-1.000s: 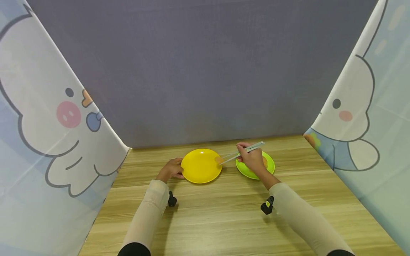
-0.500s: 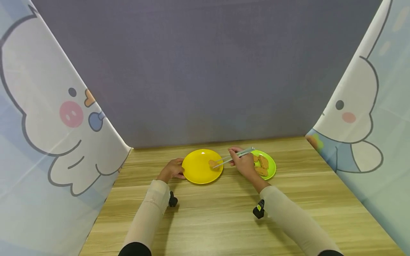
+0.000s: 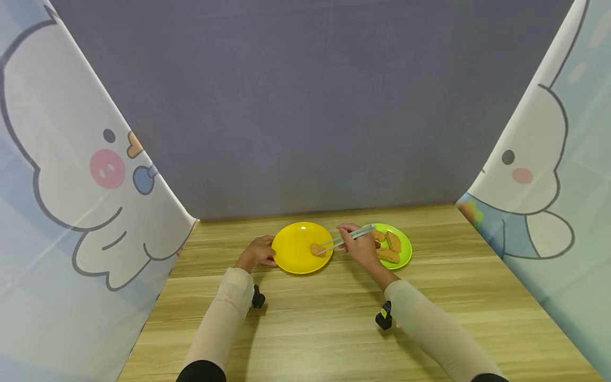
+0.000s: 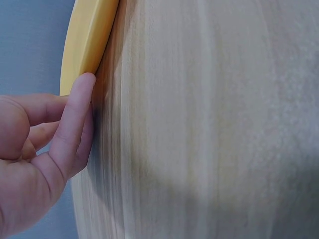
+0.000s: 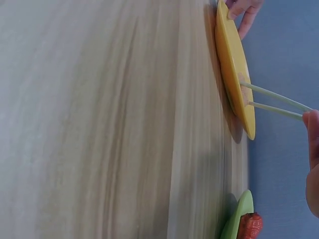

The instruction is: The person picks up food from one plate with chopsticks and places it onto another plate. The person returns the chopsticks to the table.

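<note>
A round yellow plate [image 3: 293,246] lies on the wooden table. My left hand [image 3: 259,251] pinches its left rim, the thumb on top in the right wrist view. The same yellow rim [image 4: 89,37] shows in the left wrist view. My right hand [image 3: 360,246] grips pale green chopsticks [image 3: 366,229] near their thick ends. Their tips [image 5: 244,84] stand apart, over the right part of the plate. Right at these tips, on the yellow plate, is a golden-brown nugget [image 3: 315,249].
Right of the yellow plate, a smaller lime-green plate [image 3: 407,253] bears several golden-brown fried pieces [image 3: 393,241]. A wrinkled red piece [image 5: 250,225] also lies there, partly hidden by my right hand in the head view. A grey wall [image 3: 305,116] stands behind the table [image 3: 310,318].
My right hand has moved left with the chopsticks, bringing the nugget from the yellow plate's right rim further onto it. More of the green plate shows. My left hand keeps its place.
</note>
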`<move>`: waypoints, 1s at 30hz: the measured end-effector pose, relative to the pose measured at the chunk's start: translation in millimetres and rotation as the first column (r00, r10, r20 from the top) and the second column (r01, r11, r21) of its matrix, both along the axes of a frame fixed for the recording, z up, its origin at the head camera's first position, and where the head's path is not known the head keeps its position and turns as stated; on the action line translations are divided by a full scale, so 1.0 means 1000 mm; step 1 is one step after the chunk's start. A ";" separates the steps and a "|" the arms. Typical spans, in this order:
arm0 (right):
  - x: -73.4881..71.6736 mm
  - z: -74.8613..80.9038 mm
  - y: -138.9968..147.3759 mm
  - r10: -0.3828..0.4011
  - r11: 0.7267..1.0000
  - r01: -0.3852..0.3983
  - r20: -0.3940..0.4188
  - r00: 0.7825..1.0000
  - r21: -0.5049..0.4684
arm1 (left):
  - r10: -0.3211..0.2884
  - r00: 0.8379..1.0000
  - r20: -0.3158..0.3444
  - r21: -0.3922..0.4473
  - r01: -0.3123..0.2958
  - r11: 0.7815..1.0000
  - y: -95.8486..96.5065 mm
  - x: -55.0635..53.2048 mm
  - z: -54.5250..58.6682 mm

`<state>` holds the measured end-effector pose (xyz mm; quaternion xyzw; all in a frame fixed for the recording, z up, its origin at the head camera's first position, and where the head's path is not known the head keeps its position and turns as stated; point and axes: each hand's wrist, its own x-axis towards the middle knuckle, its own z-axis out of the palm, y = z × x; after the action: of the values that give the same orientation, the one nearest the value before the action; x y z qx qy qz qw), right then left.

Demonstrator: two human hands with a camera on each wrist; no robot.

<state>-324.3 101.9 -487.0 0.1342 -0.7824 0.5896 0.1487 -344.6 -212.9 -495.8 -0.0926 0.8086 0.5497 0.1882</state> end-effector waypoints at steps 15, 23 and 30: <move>0.014 0.020 0.003 0.072 0.995 -0.071 0.012 0.997 -0.066 | -0.003 1.000 0.011 0.000 0.003 1.000 -0.001 -0.001 0.000; 0.021 0.036 0.007 0.033 0.998 -0.032 0.012 0.999 -0.048 | -0.012 1.000 0.012 -0.005 0.012 1.000 -0.001 -0.001 0.001; 0.021 0.046 0.018 0.008 0.996 -0.008 -0.001 1.000 -0.094 | -0.016 1.000 0.017 -0.014 0.016 1.000 -0.001 -0.001 0.001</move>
<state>-303.7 120.4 -440.7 0.1305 -0.7532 0.6264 0.1527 -345.5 -213.8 -494.4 -0.0922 0.8115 0.5417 0.1987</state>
